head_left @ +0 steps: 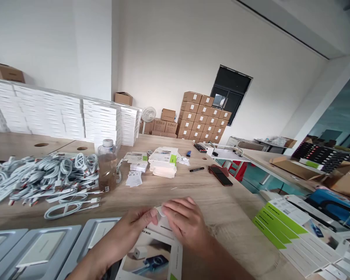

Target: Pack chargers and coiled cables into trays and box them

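A printed white box, with a photo of a charger and a phone on its face, lies on the table right in front of me. At its far end my left hand is closed, thumb and finger pinching a small white flap. My right hand curls over the same flap from the other side, its fingers bent and partly hiding it. To the left, grey trays each hold a flat white pad, and my left forearm crosses over one of them.
A heap of white cables and a bottle stand at left. Stacked leaflets, a marker and a phone lie beyond my hands. Printed boxes are piled at right. White boxes line the back left.
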Demonstrator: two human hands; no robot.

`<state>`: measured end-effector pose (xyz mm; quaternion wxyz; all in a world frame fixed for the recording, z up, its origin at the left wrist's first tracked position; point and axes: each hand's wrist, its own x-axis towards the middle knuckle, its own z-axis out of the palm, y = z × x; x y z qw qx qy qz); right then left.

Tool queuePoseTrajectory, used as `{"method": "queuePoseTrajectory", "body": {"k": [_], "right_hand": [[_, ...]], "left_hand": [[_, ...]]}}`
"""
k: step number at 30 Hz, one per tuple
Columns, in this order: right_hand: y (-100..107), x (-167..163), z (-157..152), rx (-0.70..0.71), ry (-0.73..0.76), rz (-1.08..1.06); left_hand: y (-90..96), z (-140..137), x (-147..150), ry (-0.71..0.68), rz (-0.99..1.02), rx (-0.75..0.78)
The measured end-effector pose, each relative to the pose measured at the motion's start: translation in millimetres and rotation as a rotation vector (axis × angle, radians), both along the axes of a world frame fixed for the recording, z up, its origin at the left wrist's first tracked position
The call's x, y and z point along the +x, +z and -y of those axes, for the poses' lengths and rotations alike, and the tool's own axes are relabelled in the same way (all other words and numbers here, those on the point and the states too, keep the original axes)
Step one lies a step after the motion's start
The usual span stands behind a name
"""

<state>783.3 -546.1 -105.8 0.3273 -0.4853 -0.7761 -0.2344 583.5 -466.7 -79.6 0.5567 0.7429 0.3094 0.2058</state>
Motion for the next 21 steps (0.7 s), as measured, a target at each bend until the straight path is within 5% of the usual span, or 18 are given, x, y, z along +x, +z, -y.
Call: {"method": "queuePoseTrajectory", "body": {"k": [10, 21], "right_hand": [[9.2, -1.6, 17.0, 0.019, 0.028, -0.04], [9.9, -7.1, 21.4, -0.282, 0.067, -0.32]], "left_hand": [[-0.5, 6.4, 11.2, -0.174, 0.153, -0.071], [-5.0, 11.2, 14.2, -0.142, 0.046, 0.075]]}}
